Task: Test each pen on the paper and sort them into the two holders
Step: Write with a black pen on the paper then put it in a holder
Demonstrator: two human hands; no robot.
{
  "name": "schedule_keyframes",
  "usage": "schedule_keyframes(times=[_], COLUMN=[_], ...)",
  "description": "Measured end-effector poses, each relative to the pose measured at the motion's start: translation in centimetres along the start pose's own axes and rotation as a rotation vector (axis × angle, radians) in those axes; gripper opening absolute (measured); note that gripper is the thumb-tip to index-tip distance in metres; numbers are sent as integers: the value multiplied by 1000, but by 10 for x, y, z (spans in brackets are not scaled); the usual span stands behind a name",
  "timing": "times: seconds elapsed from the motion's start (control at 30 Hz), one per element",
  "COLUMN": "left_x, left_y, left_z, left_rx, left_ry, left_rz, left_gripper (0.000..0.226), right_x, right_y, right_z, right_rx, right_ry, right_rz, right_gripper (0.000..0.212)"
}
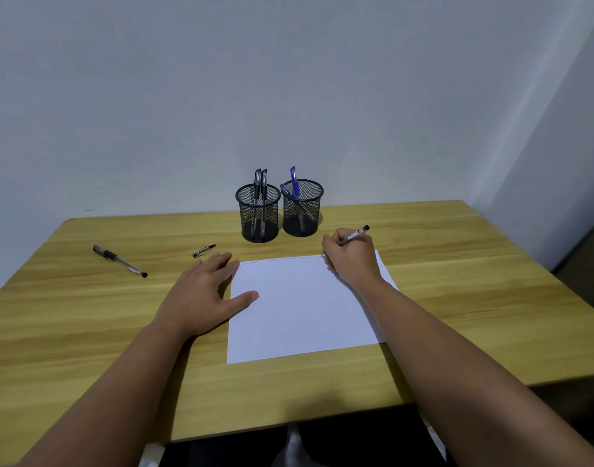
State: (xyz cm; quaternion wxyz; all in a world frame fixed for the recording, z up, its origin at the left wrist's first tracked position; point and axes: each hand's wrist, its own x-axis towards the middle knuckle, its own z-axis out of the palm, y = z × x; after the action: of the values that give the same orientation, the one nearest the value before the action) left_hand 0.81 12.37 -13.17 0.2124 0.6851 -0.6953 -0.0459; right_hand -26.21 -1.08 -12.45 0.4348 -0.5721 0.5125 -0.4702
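Observation:
A white sheet of paper (pixel 299 308) lies on the wooden table, with faint scribbles along its far edge. My right hand (pixel 351 261) grips a black pen (pixel 354 235), its tip down at the paper's far right corner. My left hand (pixel 204 291) lies flat, fingers spread, thumb pressing the paper's left edge. Two black mesh holders stand at the back: the left holder (pixel 257 214) has two black pens, the right holder (pixel 302 208) has blue pens. A capped black pen (pixel 120 261) lies far left. A loose pen cap (pixel 203 251) rests near my left fingertips.
The wooden table (pixel 457 298) ends at a pale wall right behind the holders. Its right edge drops off near a corner of the room. The front edge runs just above my lap.

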Motion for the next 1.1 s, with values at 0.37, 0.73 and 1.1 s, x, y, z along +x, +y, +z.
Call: schedule_keyframes(times=[0.37, 0.73, 1.1], left_x=[-1, -2, -2], left_y=[0, 2, 4], left_z=[0, -2, -3], left_rx=[-3, -5, -12], left_ry=[-5, -11, -5], left_rz=[-10, -17, -14], left_gripper=[95, 97, 94], right_x=[0, 1, 4], right_y=[0, 1, 5], right_z=[-1, -1, 0], right_rx=[-33, -127, -161], right_ry=[18, 54, 95], right_rz=[-13, -93, -110], right_gripper=[40, 41, 40])
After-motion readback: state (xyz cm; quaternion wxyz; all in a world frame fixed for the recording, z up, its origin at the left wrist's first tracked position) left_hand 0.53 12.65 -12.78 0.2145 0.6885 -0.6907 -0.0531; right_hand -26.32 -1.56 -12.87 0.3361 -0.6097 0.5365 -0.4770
